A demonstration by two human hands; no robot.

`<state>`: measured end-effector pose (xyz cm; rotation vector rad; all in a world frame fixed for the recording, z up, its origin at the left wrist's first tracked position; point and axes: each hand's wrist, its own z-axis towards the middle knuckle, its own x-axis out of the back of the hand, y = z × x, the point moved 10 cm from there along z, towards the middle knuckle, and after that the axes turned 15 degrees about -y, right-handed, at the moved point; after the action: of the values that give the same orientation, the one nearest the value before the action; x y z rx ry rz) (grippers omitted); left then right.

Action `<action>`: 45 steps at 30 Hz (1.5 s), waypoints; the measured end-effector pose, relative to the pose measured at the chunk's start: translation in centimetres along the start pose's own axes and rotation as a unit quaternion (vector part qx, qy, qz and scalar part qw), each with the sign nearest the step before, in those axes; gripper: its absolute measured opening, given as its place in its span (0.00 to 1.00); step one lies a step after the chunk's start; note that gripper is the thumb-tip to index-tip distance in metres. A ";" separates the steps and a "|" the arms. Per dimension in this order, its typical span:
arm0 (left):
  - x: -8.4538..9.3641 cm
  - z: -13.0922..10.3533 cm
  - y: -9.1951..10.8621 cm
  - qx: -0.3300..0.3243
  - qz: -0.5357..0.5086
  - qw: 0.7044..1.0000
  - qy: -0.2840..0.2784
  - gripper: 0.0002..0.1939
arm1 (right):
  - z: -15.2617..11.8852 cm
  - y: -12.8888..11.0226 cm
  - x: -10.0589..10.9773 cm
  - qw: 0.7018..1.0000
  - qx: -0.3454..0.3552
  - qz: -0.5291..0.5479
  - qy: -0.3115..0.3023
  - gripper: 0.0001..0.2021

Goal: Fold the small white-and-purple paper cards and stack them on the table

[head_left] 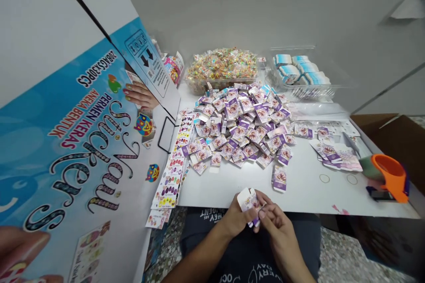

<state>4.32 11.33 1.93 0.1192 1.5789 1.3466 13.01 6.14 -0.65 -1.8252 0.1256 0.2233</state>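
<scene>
Near the table's front edge, my left hand [236, 217] is wrapped round a small white and purple box [247, 201], whose white flap stands up at the top. The fingers of my right hand [275, 220] are pinched together at the lower right side of that same box. Beyond my hands lies a large heap of similar small boxes [242, 128]. One purple box [279, 178] lies apart at the heap's near right side. Flattened cartons [341, 155] rest to the right.
A large carton [99, 119] stands at the left, beside sticker sheets [172, 172]. Behind the heap are a tub of wrapped candy [222, 66] and a clear tray of blue-white packets [307, 70]. An orange tape dispenser [390, 177] and rubber bands [324, 178] lie right.
</scene>
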 end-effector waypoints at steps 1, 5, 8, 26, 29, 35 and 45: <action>0.2 0.1 -0.1 -0.010 -0.029 1.000 0.005 0.28 | -0.2 -0.8 0.5 0.997 0.023 -0.066 0.019 0.15; 1.6 -0.3 -1.5 0.034 -0.071 0.997 0.009 0.28 | -1.8 -7.2 2.8 0.923 0.204 -0.308 0.105 0.09; -0.2 -0.9 -3.6 0.144 -0.084 0.982 -0.084 0.29 | -1.8 -10.5 0.0 0.868 0.277 -0.411 -0.041 0.18; -3.2 -0.8 -5.8 0.160 -0.341 0.926 -0.011 0.33 | -0.7 -8.3 -0.8 0.896 0.263 -0.353 -0.058 0.15; -2.4 -0.4 -5.6 0.128 -0.310 0.942 0.009 0.32 | -0.1 -8.3 -2.1 0.876 0.229 -0.406 -0.121 0.14; -2.8 -0.9 -6.2 0.169 -0.288 0.943 -0.002 0.16 | 1.4 -7.0 -3.8 0.887 0.092 -0.338 -0.302 0.09; -0.6 -2.6 -7.4 0.145 -0.237 0.947 0.159 0.16 | 1.6 -6.5 -3.7 0.893 0.050 -0.326 -0.307 0.12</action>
<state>6.41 6.40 -3.82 -0.2990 1.9192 0.7788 10.55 9.25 5.86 -1.5181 -0.8924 0.2956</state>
